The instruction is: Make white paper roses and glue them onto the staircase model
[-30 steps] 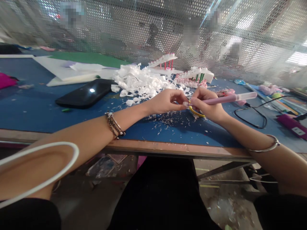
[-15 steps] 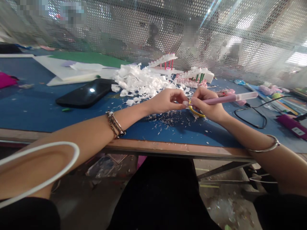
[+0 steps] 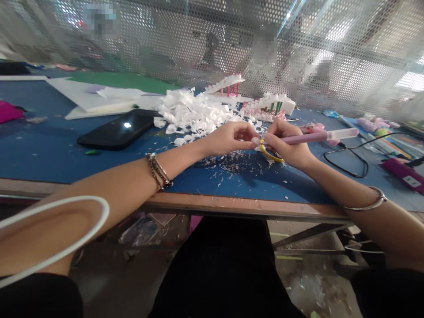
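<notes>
My left hand [image 3: 232,139] is pinched at the thumb and fingertips around something tiny and pale that I cannot make out. Right beside it, my right hand [image 3: 289,142] is closed around a pink pen-like tool [image 3: 311,137] whose clear end points right. The tool's tip, near a small yellow bit, meets my left fingertips. Under the hands a yellow ring-shaped item [image 3: 272,156] lies on the blue table [image 3: 185,170], partly covered by my right hand. Behind my left hand is a heap of white paper scraps [image 3: 195,110].
A black phone [image 3: 119,128] lies to the left, near white sheets [image 3: 82,95] and a green sheet [image 3: 122,80]. Behind are white pieces with red sticks [image 3: 233,88] and green sticks [image 3: 274,107]. At right are a black cable [image 3: 347,152] and a purple socket block [image 3: 406,174].
The hands have hardly moved. The pink tool has shifted very slightly to the right, and the fingertips of my left hand sit a touch differently.
</notes>
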The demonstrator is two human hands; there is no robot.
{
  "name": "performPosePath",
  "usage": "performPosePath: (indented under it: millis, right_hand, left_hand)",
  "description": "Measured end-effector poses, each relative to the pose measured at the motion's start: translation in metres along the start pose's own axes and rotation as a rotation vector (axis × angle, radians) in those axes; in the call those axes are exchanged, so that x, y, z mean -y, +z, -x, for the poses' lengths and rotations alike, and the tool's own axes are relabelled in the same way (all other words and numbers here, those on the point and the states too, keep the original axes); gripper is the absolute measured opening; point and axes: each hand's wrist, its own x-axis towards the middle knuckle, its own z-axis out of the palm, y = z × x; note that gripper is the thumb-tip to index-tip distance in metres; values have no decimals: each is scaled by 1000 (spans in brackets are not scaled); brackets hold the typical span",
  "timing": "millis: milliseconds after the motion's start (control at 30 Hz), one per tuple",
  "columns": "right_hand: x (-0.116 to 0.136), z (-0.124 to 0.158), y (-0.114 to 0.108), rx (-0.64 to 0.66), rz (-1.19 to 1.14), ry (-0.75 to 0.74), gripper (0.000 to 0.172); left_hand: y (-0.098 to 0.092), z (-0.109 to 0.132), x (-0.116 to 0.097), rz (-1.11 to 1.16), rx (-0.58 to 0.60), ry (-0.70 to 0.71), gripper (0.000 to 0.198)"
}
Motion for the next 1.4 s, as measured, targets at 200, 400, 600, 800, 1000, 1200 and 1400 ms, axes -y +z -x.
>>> performPosePath:
  millis: [200, 400, 600, 800, 1000, 1200, 1400]
  right_hand:
    - [-1, 0, 1, 42, -22, -7, 24]
    - [0, 0, 1, -3, -26, -11, 25]
    - [-2, 1, 0, -10, 16, -7, 23]
    - [-2, 1, 0, 20, 4, -21, 21]
    - [0, 0, 0, -24, 15, -44, 19]
    - [-2, 1, -1, -3, 60, -36, 22]
    - [0, 1, -1, 13, 50, -61, 21]
  left_hand:
    - [0, 0, 2, 15, 14, 0, 28]
    - [-1, 0, 2, 55, 32, 0, 24]
    - [-1, 0, -1, 13, 16, 3, 27]
    - [-1, -1, 3, -7, 9, 5, 39]
    - [-1, -1, 3, 30, 7, -20, 33]
    - [1, 0, -3, 98, 13, -58, 29]
    - [0, 0, -3, 105, 0, -69, 34]
